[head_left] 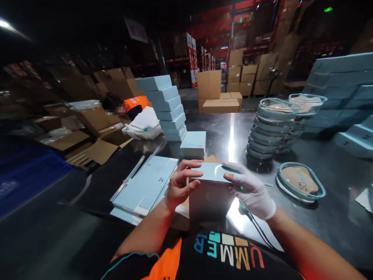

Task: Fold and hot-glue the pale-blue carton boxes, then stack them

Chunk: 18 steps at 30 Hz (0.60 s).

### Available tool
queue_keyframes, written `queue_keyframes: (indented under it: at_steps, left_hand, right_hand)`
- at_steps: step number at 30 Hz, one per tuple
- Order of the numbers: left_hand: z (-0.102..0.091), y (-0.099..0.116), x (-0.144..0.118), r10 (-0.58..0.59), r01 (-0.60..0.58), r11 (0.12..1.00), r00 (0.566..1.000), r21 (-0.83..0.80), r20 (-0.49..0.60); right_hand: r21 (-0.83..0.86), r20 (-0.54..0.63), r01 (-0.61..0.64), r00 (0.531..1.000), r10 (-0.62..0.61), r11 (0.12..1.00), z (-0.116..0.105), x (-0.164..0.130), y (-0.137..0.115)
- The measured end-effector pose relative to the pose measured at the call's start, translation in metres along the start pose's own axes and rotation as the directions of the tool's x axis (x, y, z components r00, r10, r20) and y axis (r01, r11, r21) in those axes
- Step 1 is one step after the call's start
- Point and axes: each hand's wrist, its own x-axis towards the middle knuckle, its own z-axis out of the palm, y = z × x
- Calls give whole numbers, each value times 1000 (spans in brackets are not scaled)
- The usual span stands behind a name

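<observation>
Pale-blue box [214, 172] between both hands' fingers [186, 171], its lower half hidden in glare.

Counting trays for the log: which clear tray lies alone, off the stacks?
The clear tray lying flat on the table nearest the gloved right hand; the others are stacked.

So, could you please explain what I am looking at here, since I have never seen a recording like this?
There is no machine here: a person wears a camera on the head, looking down at their own two hands. The bare left hand and the white-gloved right hand together hold a pale blue box by its ends. They work over a shiny metal table. On it lie flat pale blue sheets at the left, a leaning stack of blue boxes behind, and stacked clear round trays at the right. Another person in orange is farther back.
</observation>
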Motion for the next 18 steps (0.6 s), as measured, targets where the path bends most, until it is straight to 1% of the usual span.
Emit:
queue_keyframes:
  at_steps: [1, 2, 3, 4, 5, 6, 7, 8, 9, 10, 11, 12, 13, 14, 15, 16, 17, 18]
  left_hand:
    - [-6, 7, 5, 4, -11, 995, 997, 99, 76]
    - [-10, 17, 11, 0, -39, 974, 985, 224, 171]
    - [-12, 28, 17, -20, -81, 932, 961, 352, 275]
    - [-13, 40, 24, -51, -134, 880, 927, 455, 370]
    - [-11, 51, 31, -83, -184, 831, 892, 525, 445]
    - [-10, 61, 37, -116, -218, 793, 863, 569, 492]
    - [-9, 67, 43, -140, -235, 768, 846, 595, 515]
    - [-9, 70, 47, -150, -237, 755, 845, 611, 513]
    - [-13, 69, 50, -153, -215, 751, 863, 625, 481]
    - [-18, 63, 52, -151, -166, 756, 897, 633, 415]
    - [-27, 54, 51, -150, -84, 772, 939, 630, 309]
    - [-36, 42, 49, -142, 21, 797, 978, 603, 153]
    - [-46, 29, 45, -130, 133, 830, 991, 542, -45]
    - [-56, 14, 39, -119, 232, 871, 955, 433, -271]
    - [-63, 0, 33, -124, 290, 912, 869, 290, -478]
    - [-69, -14, 26, -149, 303, 942, 764, 145, -628]
    - [-72, -26, 19, -188, 290, 957, 674, 22, -714]
    - [-72, -36, 12, -254, 292, 953, 622, -81, -741]
  right_hand:
    - [-53, -8, 58, 998, -59, 997, 5, 2, -3]
    - [-114, -3, 114, 993, -115, 987, 9, 5, -7]
    - [-171, 23, 171, 985, -169, 970, 14, 8, -11]
    - [-216, 65, 226, 974, -217, 950, 18, 11, -15]
    - [-240, 115, 267, 962, -246, 933, 19, 14, -18]
    - [-240, 164, 288, 953, -253, 927, 18, 16, -21]
    - [-230, 194, 275, 953, -233, 933, 13, 16, -21]
    - [-235, 204, 232, 961, -186, 944, 3, 16, -20]
    - [-277, 185, 165, 976, -116, 947, -11, 13, -16]
    - [-355, 133, 78, 991, -33, 931, -30, 8, -10]
    - [-483, 46, -26, 997, 55, 875, -52, 1, -1]
    - [-628, -49, -112, 993, 104, 770, -75, -9, 9]
    - [-743, -157, -201, 980, 125, 639, -99, -21, 20]
    - [-818, -253, -296, 955, 154, 494, -120, -36, 31]
    - [-853, -342, -389, 920, 190, 349, -138, -52, 41]
    - [-859, -402, -448, 890, 215, 248, -153, -68, 51]
    - [-858, -423, -463, 882, 207, 223, -164, -84, 58]
    - [-855, -434, -471, 879, 198, 216, -172, -97, 64]
